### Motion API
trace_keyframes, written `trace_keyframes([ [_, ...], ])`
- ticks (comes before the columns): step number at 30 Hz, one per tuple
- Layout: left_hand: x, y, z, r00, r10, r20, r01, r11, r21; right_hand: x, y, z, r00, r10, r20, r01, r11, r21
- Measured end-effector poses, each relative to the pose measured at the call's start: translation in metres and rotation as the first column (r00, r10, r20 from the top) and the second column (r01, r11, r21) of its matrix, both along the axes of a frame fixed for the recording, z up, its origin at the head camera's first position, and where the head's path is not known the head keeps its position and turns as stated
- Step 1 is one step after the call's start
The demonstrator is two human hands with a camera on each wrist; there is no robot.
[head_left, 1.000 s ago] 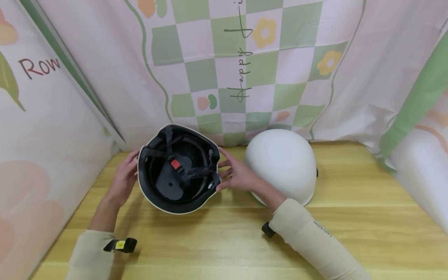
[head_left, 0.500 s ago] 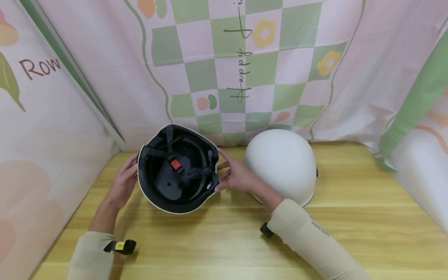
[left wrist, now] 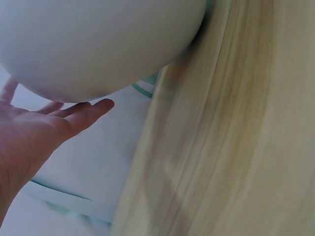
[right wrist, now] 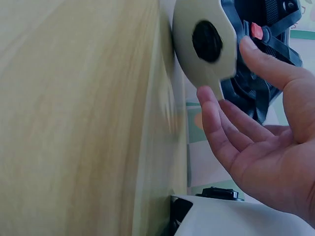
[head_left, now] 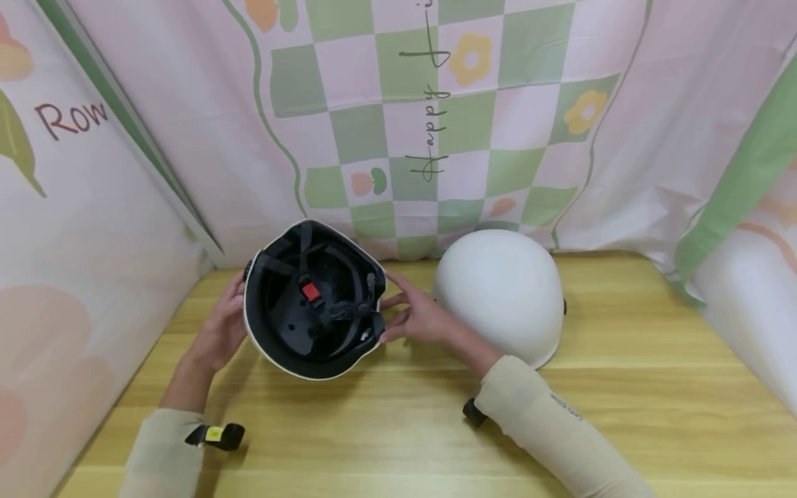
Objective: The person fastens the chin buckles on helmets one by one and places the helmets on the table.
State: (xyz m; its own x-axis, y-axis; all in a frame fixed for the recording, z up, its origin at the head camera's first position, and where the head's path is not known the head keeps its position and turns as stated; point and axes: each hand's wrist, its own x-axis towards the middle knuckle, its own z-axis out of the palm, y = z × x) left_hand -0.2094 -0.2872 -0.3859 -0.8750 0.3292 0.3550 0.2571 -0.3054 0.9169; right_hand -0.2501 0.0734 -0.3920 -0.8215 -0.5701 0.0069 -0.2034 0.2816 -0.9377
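A white helmet (head_left: 264,349) lies tipped over on the wooden table, its black inside facing up toward the head camera. Straps and a red buckle (head_left: 310,291) show within. My left hand (head_left: 221,332) touches the helmet's left side; in the left wrist view its fingers (left wrist: 88,115) lie fairly straight against the smooth shell. At the right rim, my right hand (head_left: 420,315) has its fingers and thumb spread. In the right wrist view the fingertips (right wrist: 205,93) are at the rim beside a round black fitting (right wrist: 206,41); firm contact is unclear there.
A second white helmet (head_left: 501,294) sits dome up on the wooden table (head_left: 398,436), right behind my right forearm. Patterned cloth curtain (head_left: 411,124) closes off the back and sides. A black wrist camera (head_left: 224,436) sits on the left sleeve.
The helmet has turned slightly, and its right rim has shifted a little left. My right hand has followed it slightly leftward. The left hand has hardly moved.
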Motion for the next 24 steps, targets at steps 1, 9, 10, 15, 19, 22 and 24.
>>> trace_keyframes([
  [1,0.0,0.0,0.0,1.0,-0.004,0.002,0.004,1.0,-0.002,0.0,0.001,-0.001,1.0,0.013,0.011,-0.013,1.0,-0.011],
  [9,0.006,0.005,0.01,0.996,0.07,0.057,-0.065,0.993,-0.101,-0.002,0.005,-0.004,0.996,0.062,0.071,-0.062,0.998,0.0],
  [10,0.006,0.005,0.011,0.994,0.092,0.06,-0.084,0.989,-0.119,-0.002,0.006,-0.004,0.996,0.059,0.074,-0.061,0.998,0.016],
  [15,0.005,0.007,0.017,0.991,0.121,0.059,-0.111,0.983,-0.15,-0.004,0.007,-0.001,0.997,0.045,0.057,-0.051,0.992,0.116],
  [19,0.006,0.01,0.017,0.988,0.132,0.082,-0.118,0.98,-0.158,-0.005,0.005,-0.001,0.996,0.048,0.081,-0.06,0.987,0.146],
  [22,0.008,0.012,0.019,0.982,0.163,0.097,-0.145,0.974,-0.172,-0.005,0.004,-0.003,0.993,0.056,0.1,-0.071,0.987,0.146],
  [24,0.008,0.012,0.02,0.98,0.176,0.093,-0.157,0.971,-0.181,-0.006,0.004,-0.004,0.994,0.057,0.094,-0.071,0.986,0.15],
])
